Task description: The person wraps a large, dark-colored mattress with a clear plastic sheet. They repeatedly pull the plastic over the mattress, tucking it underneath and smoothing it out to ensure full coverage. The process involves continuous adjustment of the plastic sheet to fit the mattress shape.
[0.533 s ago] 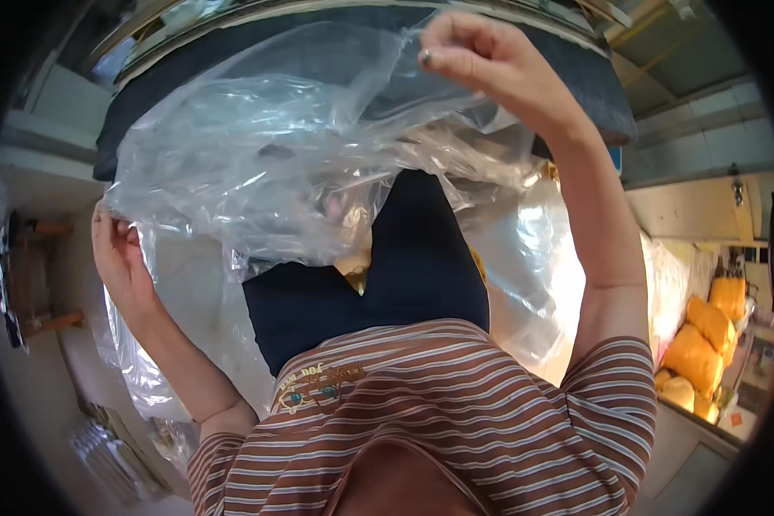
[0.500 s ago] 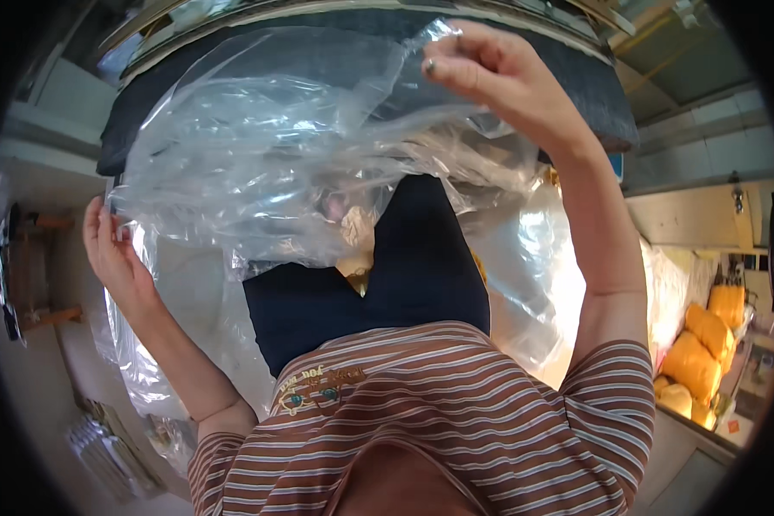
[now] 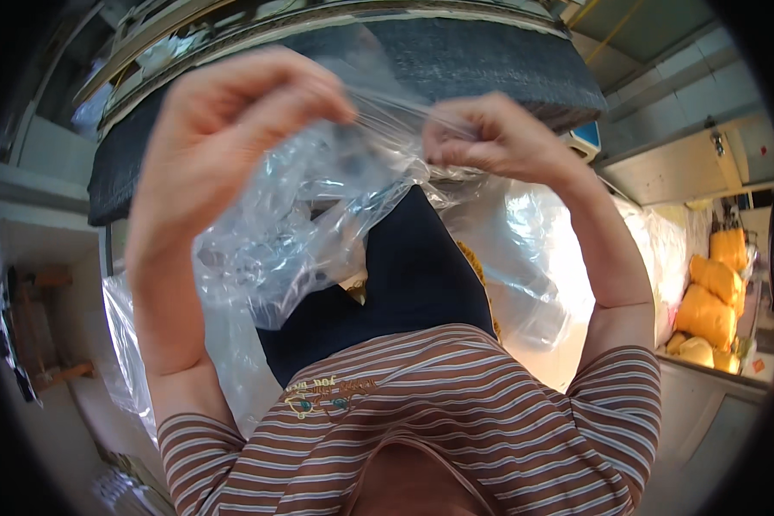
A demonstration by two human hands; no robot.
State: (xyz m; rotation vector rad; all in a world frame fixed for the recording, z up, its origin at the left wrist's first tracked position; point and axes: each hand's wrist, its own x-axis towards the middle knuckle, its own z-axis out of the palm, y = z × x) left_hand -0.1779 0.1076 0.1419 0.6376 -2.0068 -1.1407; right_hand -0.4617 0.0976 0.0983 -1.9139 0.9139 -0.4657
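A large, crinkled sheet of clear plastic film [image 3: 271, 202] hangs over my lap and stretches up between both hands. My left hand [image 3: 241, 129], smeared by motion, is raised in front of the dark bench edge, its fingers pinched on the film. Lower and to the right, my right hand [image 3: 494, 138] is closed in a fist around another part of the film. Between the two, the plastic is pulled into taut folds. Whether the film is a bag or a flat sheet, I cannot tell.
Ahead runs a bench with a dark padded front [image 3: 490, 69]. More clear plastic [image 3: 525, 258] drapes beside my right leg. Orange-yellow bundles [image 3: 709, 314] are stacked at far right. A wooden rack [image 3: 47, 327] stands at left.
My left hand has come up and right from the film's left side and now pinches it higher. My right hand has moved down slightly. The film has bunched toward the middle.
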